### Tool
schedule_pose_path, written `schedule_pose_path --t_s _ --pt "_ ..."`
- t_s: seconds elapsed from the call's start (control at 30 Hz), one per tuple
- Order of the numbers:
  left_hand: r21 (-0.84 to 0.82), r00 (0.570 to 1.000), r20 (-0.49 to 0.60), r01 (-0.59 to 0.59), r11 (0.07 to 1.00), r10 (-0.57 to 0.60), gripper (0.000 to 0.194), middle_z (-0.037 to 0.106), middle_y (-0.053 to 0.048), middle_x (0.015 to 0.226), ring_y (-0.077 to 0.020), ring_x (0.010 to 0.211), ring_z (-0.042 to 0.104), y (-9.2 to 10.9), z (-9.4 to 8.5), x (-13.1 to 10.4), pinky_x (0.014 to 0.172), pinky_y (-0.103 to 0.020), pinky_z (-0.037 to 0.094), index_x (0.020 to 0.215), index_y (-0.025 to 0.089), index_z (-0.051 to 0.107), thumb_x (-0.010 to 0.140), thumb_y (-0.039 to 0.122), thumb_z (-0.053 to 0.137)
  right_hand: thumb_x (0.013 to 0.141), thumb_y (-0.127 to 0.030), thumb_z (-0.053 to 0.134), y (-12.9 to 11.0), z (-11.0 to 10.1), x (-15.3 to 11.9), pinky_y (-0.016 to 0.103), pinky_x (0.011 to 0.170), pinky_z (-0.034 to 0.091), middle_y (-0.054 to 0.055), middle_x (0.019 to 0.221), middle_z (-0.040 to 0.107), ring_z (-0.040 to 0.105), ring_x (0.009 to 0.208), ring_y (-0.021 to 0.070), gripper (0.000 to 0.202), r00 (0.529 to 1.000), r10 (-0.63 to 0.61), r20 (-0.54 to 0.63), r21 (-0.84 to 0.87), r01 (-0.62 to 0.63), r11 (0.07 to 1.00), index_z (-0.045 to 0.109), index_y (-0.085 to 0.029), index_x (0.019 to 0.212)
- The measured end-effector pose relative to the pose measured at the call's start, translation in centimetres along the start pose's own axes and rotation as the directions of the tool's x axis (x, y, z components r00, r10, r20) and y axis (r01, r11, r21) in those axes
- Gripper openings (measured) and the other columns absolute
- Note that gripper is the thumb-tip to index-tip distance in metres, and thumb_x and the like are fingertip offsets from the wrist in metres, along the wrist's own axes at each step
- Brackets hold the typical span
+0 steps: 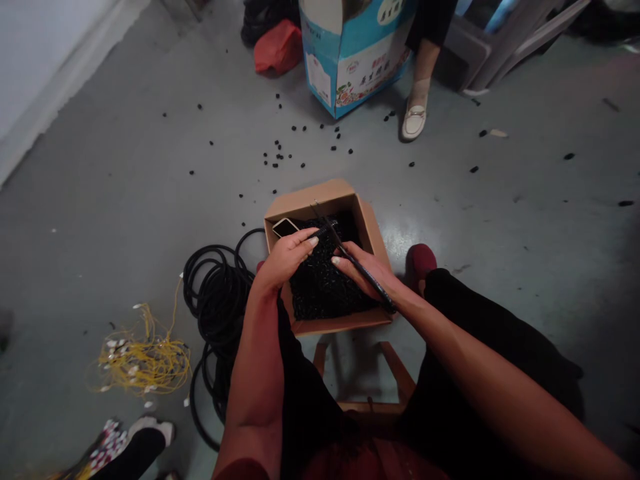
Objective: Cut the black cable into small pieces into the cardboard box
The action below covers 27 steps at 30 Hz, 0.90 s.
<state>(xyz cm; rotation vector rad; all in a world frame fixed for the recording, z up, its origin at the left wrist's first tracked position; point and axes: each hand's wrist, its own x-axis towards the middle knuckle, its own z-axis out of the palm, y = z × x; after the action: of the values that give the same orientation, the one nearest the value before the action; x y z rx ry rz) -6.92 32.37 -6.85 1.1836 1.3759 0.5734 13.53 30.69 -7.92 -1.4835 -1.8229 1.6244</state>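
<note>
The left hand [290, 257] is closed, pinching a short, dark, tube-like black length [323, 231] between thumb and fingers. The right hand [374, 265] grips a long, slim, dark tool [369, 276]. The black length sits between the hands, nearer the left, its long axis running rightward and slightly away from the person; the tool's thin front end slants across its right end. Below both hands, an open brown cardboard box [345, 327] holds many small black pieces [320, 290].
</note>
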Motion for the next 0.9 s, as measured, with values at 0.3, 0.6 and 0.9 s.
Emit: schedule_pose_path --t_s 0.3,0.6,0.9 --pt "-0.029 0.999 0.046 0.012 1.0 -0.011 0.034 0.047 0.003 0.068 -0.0056 0.053 0.033 1.4 0.5 -0.5 0.052 -0.021 0.026 0.096 0.013 0.062 0.088 0.044 0.051 0.088 -0.048 0.046 0.0 0.0 0.0 0.031 0.068 0.04 0.005 0.088 0.065 0.059 0.079 0.0217 0.033 0.999 -0.007 -0.033 -0.032 0.005 0.999 0.053 -0.02 0.105" --pt "0.008 0.999 0.049 0.013 1.0 -0.013 0.034 0.052 0.002 0.07 -0.0068 0.055 0.038 1.2 0.3 -0.4 0.052 -0.021 0.03 0.099 0.013 0.061 0.089 0.043 0.048 0.087 -0.048 0.048 0.4 0.1 0.3 0.033 0.076 0.042 0.009 0.102 0.064 0.06 0.092 0.0242 0.037 0.999 -0.01 -0.052 -0.056 0.007 0.998 0.054 -0.019 0.109" --pt "0.483 0.989 -0.071 -0.077 0.872 0.126 0.032 0.07 -0.004 0.11 -0.021 0.102 0.061 1.6 0.3 -0.2 0.094 -0.032 0.042 0.112 0.022 0.071 0.087 0.031 0.052 0.086 -0.056 0.05 1.1 0.1 0.5 0.036 0.077 0.045 0.013 0.111 0.064 0.061 0.097 0.0281 0.05 1.0 0.01 -0.009 -0.069 -0.01 0.998 0.054 -0.018 0.118"
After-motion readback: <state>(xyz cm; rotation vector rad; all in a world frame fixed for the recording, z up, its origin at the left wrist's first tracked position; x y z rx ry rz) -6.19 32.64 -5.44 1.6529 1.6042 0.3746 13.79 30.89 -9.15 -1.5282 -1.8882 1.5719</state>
